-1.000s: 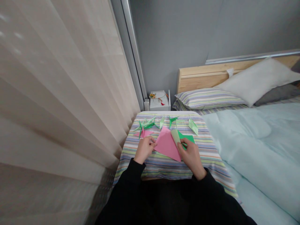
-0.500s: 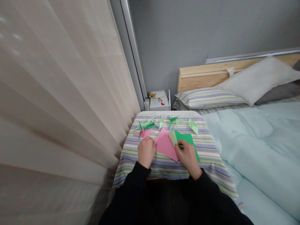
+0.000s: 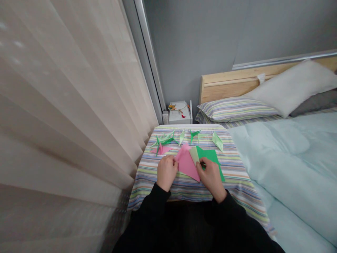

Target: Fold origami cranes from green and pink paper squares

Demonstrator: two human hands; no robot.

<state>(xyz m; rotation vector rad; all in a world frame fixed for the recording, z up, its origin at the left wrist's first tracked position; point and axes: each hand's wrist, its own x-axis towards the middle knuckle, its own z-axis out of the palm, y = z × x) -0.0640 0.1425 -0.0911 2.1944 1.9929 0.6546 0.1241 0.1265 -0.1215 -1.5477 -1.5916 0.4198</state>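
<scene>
A sheet of pink origami paper [image 3: 187, 165] lies on the striped cloth between my hands. My left hand [image 3: 167, 171] pinches its left corner, and the paper bends up a little there. My right hand [image 3: 210, 175] is closed at its right side, fingertips at the edge by a pale green strip [image 3: 194, 154]. Under and beside that hand is green paper [image 3: 210, 154]; which layers the right fingers grip I cannot tell exactly. Just beyond my left hand sit a pink folded crane [image 3: 161, 149] and a green folded crane [image 3: 165, 140].
Along the table's far side lie more folded pieces: a pale green one [image 3: 181, 137], a dark green one [image 3: 194, 134] and a light green one [image 3: 217, 141]. A curtain [image 3: 79, 105] hangs at the left; a bed [image 3: 284, 151] adjoins the right.
My left hand has moved slightly right with the pink paper's corner, which now lifts and curves inward. My right hand stays in place.
</scene>
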